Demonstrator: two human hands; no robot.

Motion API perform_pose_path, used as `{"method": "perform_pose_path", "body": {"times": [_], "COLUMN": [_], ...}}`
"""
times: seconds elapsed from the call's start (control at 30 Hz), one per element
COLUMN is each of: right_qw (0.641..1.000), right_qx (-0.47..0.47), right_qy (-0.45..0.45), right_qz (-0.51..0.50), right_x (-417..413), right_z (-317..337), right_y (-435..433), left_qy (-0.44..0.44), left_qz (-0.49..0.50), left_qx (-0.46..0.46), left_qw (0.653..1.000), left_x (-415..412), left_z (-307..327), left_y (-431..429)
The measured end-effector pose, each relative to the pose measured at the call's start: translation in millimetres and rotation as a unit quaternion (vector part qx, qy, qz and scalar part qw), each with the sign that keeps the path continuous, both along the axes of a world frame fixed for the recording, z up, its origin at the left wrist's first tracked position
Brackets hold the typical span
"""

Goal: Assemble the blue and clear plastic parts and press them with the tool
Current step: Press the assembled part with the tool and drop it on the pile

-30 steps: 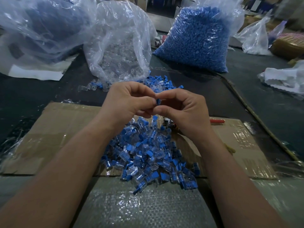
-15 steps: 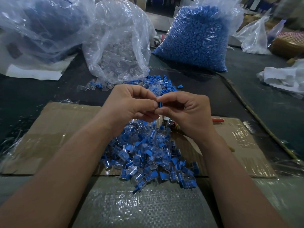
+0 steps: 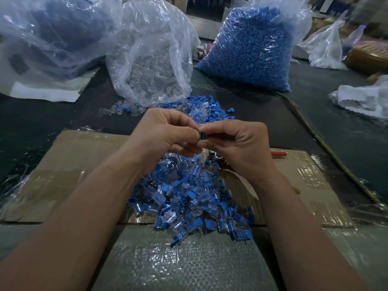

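Head view: dark table, matte. At the back are three crinkled film bags. The bag of blue parts is packed solid with small blue pellets. The bag of clear parts is slumped with its mouth open toward the loose pile of blue and clear bits on the table. The left bag has dark contents, unreadable.

Nearer is a flat cardboard sheet, taped glossy in patches, and nearest a woven plastic sheet with a coarse weave. The pile of assembled parts straddles both: clear squarish bodies with blue inserts and flat blue tabs. A red tool handle lies on the cardboard, mostly behind the right wrist.

The left hand and right hand meet above the pile, fingers curled. The blue part is a small ribbed stub, clamped between the right thumb and forefinger, with the left thumb tip pressed against it. Can't tell if a clear piece sits in the left fingers.
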State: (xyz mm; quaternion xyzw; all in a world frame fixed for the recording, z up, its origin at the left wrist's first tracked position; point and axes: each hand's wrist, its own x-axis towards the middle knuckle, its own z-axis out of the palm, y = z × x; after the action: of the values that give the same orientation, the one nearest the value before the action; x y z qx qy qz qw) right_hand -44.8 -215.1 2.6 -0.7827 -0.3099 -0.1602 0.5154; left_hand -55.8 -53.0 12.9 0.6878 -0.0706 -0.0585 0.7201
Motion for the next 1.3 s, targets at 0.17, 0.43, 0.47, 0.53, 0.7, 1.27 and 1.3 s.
{"method": "perform_pose_path", "body": {"times": [0.17,0.43,0.47,0.53,0.7,1.27,1.3], "right_qw": [1.000,0.969,0.955,0.924,0.838,0.886,0.895], "right_qx": [-0.022,-0.160,-0.204,-0.266,-0.388,-0.367,-0.348], "right_qy": [-0.005,0.143,0.165,0.224,0.362,0.193,0.165], "right_qz": [0.004,-0.121,-0.139,-0.160,-0.129,-0.210,-0.224], "right_x": [-2.0,10.7,13.1,15.9,14.4,18.6,19.3], "right_z": [2.3,13.8,15.3,17.3,17.0,14.1,13.3], "right_y": [1.6,-32.5,-40.2,-54.0,-65.0,-56.0,-54.8], "left_qy": [-0.017,-0.012,-0.011,-0.010,-0.010,0.000,-0.001], "left_qz": [0.013,0.046,0.048,0.051,0.057,0.069,0.073], "left_qx": [0.015,-0.032,-0.034,-0.040,-0.054,-0.085,-0.088], "left_qw": [1.000,0.998,0.998,0.998,0.997,0.994,0.993], "left_x": [0.1,3.0,3.4,4.0,6.1,9.0,9.4], "left_z": [0.5,0.4,0.2,-0.5,-2.1,-6.6,-6.6], "left_y": [-1.2,5.1,5.6,6.1,8.2,10.7,10.2]}}
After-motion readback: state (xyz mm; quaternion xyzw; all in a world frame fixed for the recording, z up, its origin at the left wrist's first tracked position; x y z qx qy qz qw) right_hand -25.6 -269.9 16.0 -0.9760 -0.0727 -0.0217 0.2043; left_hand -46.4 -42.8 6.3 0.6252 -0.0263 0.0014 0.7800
